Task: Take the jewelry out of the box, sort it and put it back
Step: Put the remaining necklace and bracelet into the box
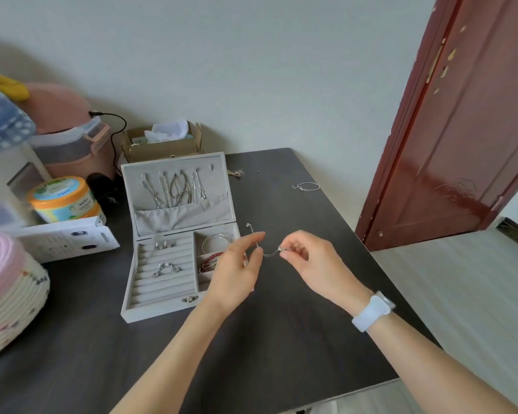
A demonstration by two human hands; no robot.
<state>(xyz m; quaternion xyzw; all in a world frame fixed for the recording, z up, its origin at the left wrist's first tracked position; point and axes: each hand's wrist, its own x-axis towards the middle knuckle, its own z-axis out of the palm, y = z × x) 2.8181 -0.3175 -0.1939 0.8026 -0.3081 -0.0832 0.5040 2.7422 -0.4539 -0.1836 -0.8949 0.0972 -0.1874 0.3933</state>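
A thin silver chain [268,252] hangs in the air between the two hands, just right of the jewelry box [178,240] and above the dark surface [281,339]. Its length runs roughly left to right with a shallow sag in the middle; one loose end sticks up and away past the left hand [237,270], ending in a tiny clasp or bead. The left hand's fingers [253,239] pinch the chain near that end, thumb against forefinger. The right hand [308,258] pinches the other end, where a small sparkling charm sits; its fingers are curled close together around it. A white watch [373,310] is on the right wrist.

The box stands open, grey and felt-lined, its lid upright with several chains hung in a row above a fabric pocket. In the tray, rings sit in the slotted rolls on the left, silver bangles and a red beaded bracelet in the compartments on the right; the left hand covers part of those.

Another silver bracelet [305,186] lies alone on the surface farther back. Left of the box are an orange-lidded tub [62,198], a white carton [63,239] and a woven basket [12,306]. A cardboard box [162,143] with tissue stands behind.
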